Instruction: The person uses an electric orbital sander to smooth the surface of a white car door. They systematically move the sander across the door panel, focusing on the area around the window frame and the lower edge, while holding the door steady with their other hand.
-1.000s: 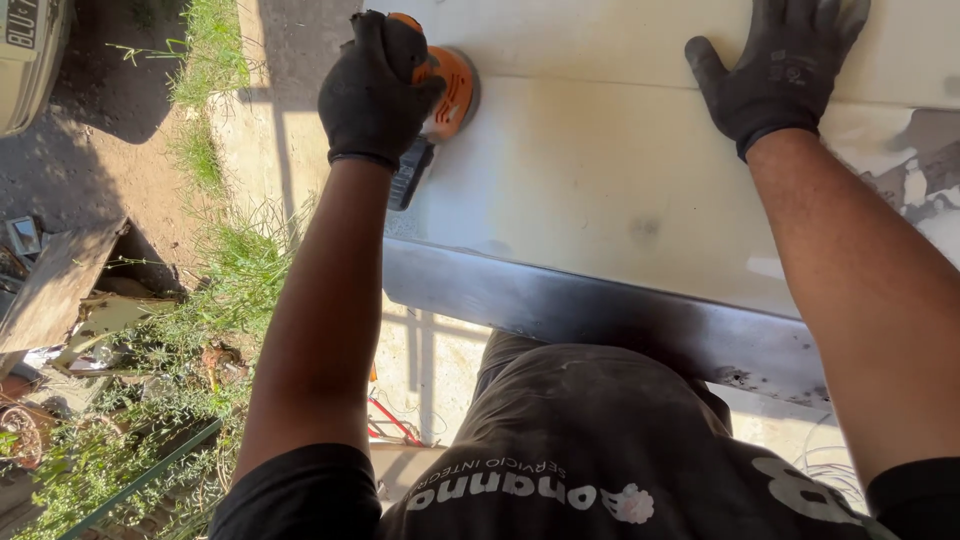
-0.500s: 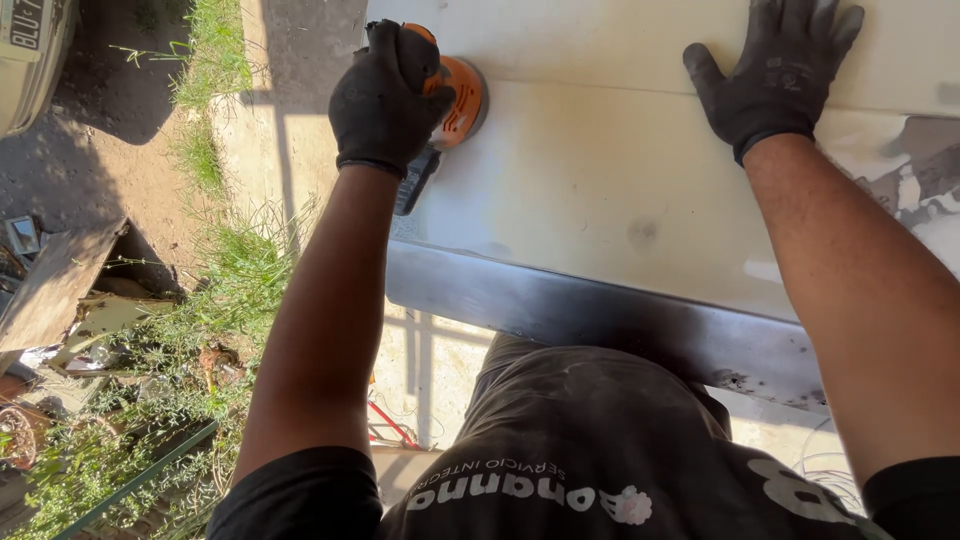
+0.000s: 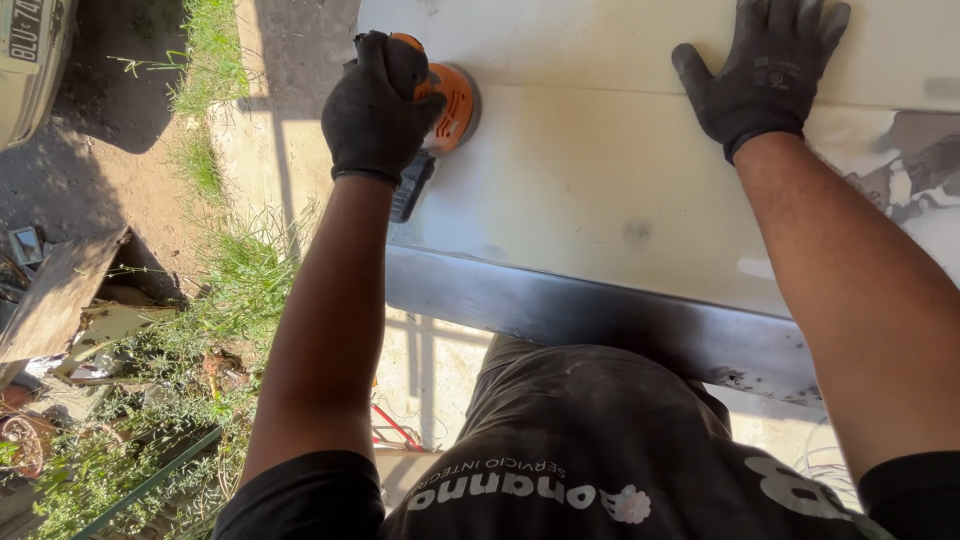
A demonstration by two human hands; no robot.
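A large off-white panel [image 3: 620, 170] is being worked on outdoors, seen from above by the person leaning over it. An orange and black orbital sander [image 3: 440, 110] is being gripped from above by the left hand [image 3: 375, 120], which is covered by a black work glove; the fingers are being wrapped closed around the tool's top, and its round pad is being pressed flat against the panel near the panel's left edge. The right hand [image 3: 765, 75], also gloved in black, is being laid open and flat on the panel toward its upper right, fingers spread, holding nothing. A dark bare-metal strip [image 3: 600, 315] is running along the panel's near edge, just above the person's dark printed shirt [image 3: 600, 450]. Patches of grey, worn finish [image 3: 915, 160] are showing at the panel's far right. To the left of the panel, grass [image 3: 215, 270], dirt and a weathered wooden board [image 3: 55, 300] are lying on the ground.
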